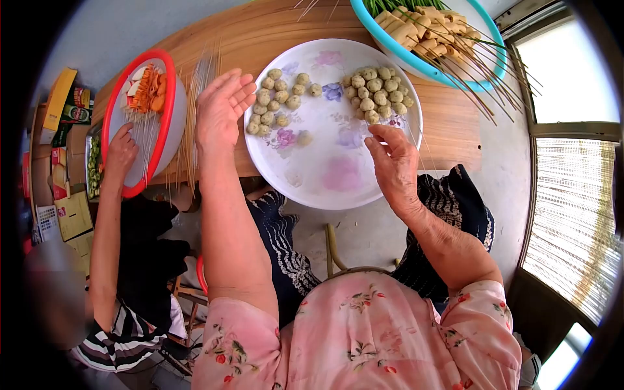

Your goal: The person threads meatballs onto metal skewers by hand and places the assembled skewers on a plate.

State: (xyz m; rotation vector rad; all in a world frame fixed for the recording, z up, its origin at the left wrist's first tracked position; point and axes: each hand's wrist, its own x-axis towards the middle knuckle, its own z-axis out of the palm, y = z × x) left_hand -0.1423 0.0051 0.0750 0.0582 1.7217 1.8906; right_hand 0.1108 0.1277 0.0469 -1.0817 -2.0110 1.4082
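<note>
A big white tray with flower prints [312, 175] lies in front of me, bearing two groups of greenish speckled balls. The looser group of balls [273, 97] is at the left, the denser pile of balls [377, 93] at the upper right. My left hand [223, 110] is raised by the tray's left rim, fingers stretched out, holding nothing visible. My right hand [395, 162] is over the tray's right side, just below the pile. Its fingers curl toward the thumb; whatever is between them cannot be made out. A thin stick shows just beyond this hand.
Loose thin skewers [192, 123] lie left of the tray. A co-worker's hand [121, 153] is at a red-rimmed basin [170, 97] with skewered orange and white food. At the upper right, a turquoise-rimmed basin [379, 39] holds skewered tan rolls [426, 29] and greens. Boxes [73, 214] stand far left.
</note>
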